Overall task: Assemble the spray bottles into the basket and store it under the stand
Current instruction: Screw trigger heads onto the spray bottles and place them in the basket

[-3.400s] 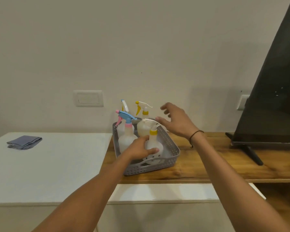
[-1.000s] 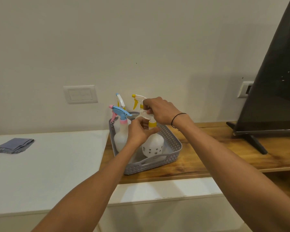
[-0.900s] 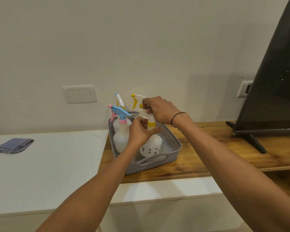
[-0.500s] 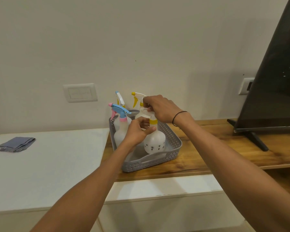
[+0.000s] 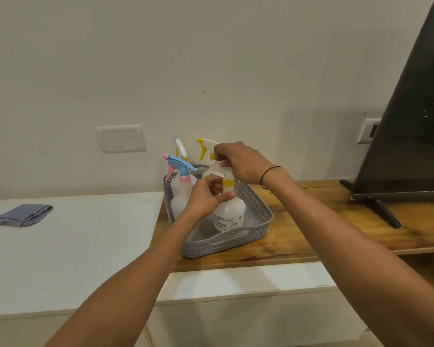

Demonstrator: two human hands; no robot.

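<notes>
Nearest to us, two bare forearms rise from the bottom corners of the frame and meet just right of centre. Below them runs a white cabinet front beneath the wooden worktop, and to the left lies a white worktop.

Our hands are close together on one bottle. The left hand curls its fingers and thumb round the neck of the white round-bodied plastic spray bottle with a yellow collar, thumb tip pressed just under the collar. The right hand, with a thin black band at the wrist, pinches the white trigger head at the top of that same bottle from above.

This bottle stands upright in the near right part of the grey perforated plastic basket, which sits on the wooden worktop near its left end, a cut-out handle facing us. Deeper in the basket, to the left, stands a clear bottle with a blue and pink sprayer. Behind it we see a white-and-blue sprayer and a white-and-yellow sprayer, their bodies mostly hidden.

At mid-left a folded blue-grey cloth lies on the white worktop. At the right edge a dark flat screen on a black foot stands on the wood. On the far wall are a white switch plate and a white socket.
</notes>
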